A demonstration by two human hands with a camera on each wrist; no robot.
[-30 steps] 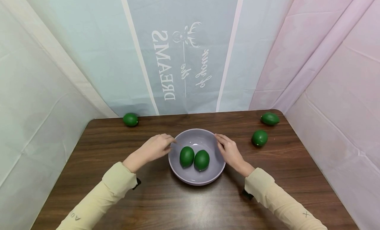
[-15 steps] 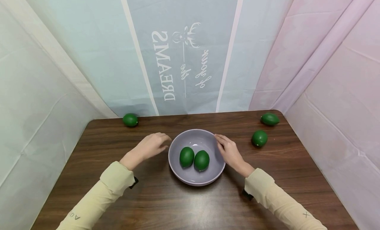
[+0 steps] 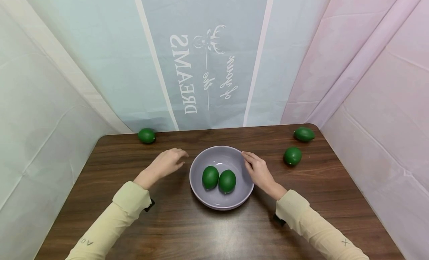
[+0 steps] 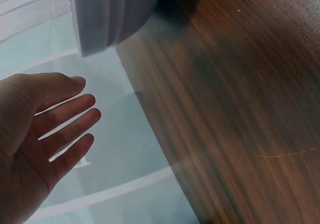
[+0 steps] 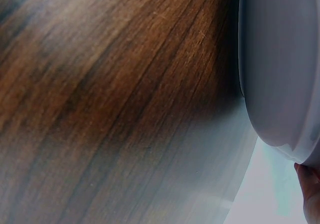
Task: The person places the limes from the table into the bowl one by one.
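A grey-lilac bowl (image 3: 222, 203) stands on the table with two green limes (image 3: 210, 177) side by side inside it. My right hand (image 3: 260, 174) holds the bowl's right rim, thumb at the inner side; in the right wrist view only a fingertip (image 5: 308, 191) shows against the outer wall of the bowl (image 5: 280, 69). To the left of the bowl, my left hand (image 3: 163, 164) hovers apart from it, fingers loosely bent and holding nothing. The left wrist view shows the left hand (image 4: 42, 129) with spread fingers below the bowl's outer side (image 4: 107, 14).
One lime (image 3: 146, 135) lies at the table's back left. On the right are another lime (image 3: 292, 156) and, behind it, a further lime (image 3: 304, 134) near the back corner. Fabric curtains (image 3: 214, 118) stand along the back and both sides of the wooden table (image 3: 214, 237).
My left hand has moved off the bowl's left rim, out to the left. The right hand, the bowl and the limes have stayed in place.
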